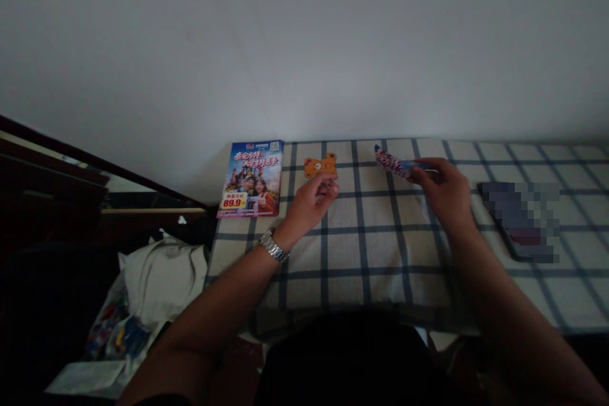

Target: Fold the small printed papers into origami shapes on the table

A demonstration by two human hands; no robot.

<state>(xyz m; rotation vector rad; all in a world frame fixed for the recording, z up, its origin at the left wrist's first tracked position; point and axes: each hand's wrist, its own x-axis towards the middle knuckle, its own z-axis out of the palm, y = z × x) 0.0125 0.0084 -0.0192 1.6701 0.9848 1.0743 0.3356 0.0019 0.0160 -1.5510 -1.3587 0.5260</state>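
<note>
My left hand point(313, 200), with a metal watch on its wrist, rests on the checked tablecloth point(371, 247) with fingers curled, just below a small orange bear-shaped item point(320, 165). I cannot make out anything between its fingertips. My right hand point(442, 187) is closed on one end of a long, thin red-white-and-blue patterned object point(394, 162), which points up and left over the cloth near the wall.
A colourful leaflet point(252, 177) with a price tag lies at the table's left edge. A dark flat device point(521, 219) lies to the right. Left of the table, on the floor, are a pale bag point(162, 276) and loose papers. A white wall stands behind.
</note>
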